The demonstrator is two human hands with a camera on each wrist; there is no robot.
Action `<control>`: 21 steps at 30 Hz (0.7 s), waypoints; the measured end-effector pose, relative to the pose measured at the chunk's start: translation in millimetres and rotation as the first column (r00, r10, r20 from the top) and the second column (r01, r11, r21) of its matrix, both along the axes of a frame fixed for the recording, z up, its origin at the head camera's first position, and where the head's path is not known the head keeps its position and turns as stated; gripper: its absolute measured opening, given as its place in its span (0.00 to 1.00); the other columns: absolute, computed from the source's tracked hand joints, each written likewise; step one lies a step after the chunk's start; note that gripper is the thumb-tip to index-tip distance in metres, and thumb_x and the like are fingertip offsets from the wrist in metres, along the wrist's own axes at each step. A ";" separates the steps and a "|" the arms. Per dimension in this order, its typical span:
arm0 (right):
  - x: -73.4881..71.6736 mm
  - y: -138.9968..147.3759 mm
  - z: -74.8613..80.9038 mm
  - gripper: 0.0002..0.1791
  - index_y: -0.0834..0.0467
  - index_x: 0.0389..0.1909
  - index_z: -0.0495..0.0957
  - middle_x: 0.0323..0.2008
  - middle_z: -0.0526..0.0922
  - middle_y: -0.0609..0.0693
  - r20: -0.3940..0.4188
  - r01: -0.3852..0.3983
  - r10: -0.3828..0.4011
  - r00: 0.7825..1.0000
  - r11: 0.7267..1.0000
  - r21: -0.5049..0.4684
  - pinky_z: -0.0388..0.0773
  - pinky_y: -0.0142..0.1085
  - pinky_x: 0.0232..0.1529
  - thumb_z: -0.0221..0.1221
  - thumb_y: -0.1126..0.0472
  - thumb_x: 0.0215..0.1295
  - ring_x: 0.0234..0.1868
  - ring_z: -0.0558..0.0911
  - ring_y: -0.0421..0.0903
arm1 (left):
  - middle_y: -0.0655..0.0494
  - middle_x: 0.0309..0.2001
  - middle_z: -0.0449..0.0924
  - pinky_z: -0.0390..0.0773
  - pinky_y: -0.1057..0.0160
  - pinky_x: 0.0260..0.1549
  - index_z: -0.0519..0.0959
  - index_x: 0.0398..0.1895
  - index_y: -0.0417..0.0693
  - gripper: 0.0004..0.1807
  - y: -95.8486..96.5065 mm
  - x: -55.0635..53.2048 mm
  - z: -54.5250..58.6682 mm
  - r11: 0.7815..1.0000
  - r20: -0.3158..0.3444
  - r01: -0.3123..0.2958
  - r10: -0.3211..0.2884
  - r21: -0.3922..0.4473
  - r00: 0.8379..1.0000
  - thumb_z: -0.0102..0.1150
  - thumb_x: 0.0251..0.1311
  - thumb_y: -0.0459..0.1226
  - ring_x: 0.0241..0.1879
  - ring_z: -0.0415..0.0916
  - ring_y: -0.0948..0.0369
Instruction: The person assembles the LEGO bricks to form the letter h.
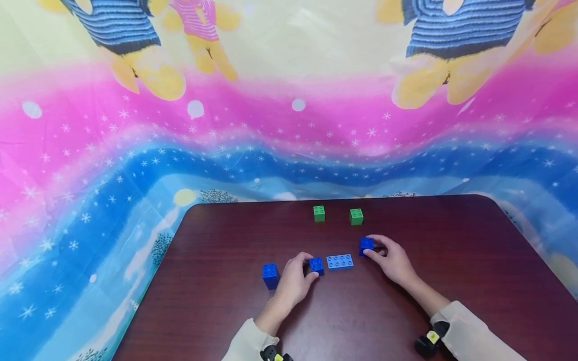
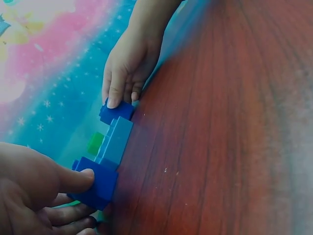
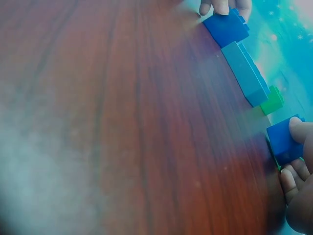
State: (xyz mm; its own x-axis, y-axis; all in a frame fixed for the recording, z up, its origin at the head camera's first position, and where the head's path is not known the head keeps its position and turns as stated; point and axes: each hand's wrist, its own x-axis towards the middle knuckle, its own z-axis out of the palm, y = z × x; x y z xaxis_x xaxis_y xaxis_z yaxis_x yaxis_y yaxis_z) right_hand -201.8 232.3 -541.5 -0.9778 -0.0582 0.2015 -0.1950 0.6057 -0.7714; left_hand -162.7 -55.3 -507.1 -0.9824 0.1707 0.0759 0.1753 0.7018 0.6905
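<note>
My left hand [image 1: 292, 282] pinches a dark blue toy brick [image 1: 316, 266] between thumb and fingers, just left of a light blue brick [image 1: 339, 261] lying flat with its studs up. On the other side, my right hand [image 1: 394, 260] pinches another dark blue brick [image 1: 366, 245], a small gap from the light blue brick's right end. In the left wrist view, the left thumb presses the near face of its dark blue brick [image 2: 98, 185]. The right wrist view shows the right thumb on its brick [image 3: 284, 141], with curled fingers lower down.
A taller dark blue brick or stack [image 1: 270, 277] stands left of my left hand. Two green bricks [image 1: 319, 213] [image 1: 356, 216] sit near the far edge of the dark wooden table [image 1: 226, 235]. A patterned cloth [image 1: 280, 120] hangs behind the table.
</note>
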 end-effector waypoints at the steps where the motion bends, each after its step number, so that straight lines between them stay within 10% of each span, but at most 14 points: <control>1: 0.9 0.6 0.2 0.24 0.61 0.63 0.76 0.50 0.83 0.61 0.001 0.000 0.000 1.000 1.000 0.004 0.80 0.32 0.40 0.67 0.62 0.67 0.41 0.81 0.51 | 0.48 0.52 0.83 0.77 0.50 0.57 0.78 0.52 0.45 0.16 -0.7 2.2 0.7 1.000 0.002 0.006 -0.006 -0.005 1.000 0.70 0.62 0.35 0.54 0.78 0.51; 21: 33.6 17.0 15.3 0.22 0.59 0.60 0.78 0.49 0.84 0.61 -0.040 -0.026 0.027 0.999 1.000 0.013 0.81 0.31 0.38 0.68 0.63 0.66 0.46 0.83 0.55 | 0.55 0.48 0.86 0.75 0.53 0.57 0.83 0.48 0.48 0.18 -12.3 22.7 -3.7 0.993 0.003 0.120 -0.120 0.020 0.993 0.77 0.54 0.38 0.53 0.78 0.52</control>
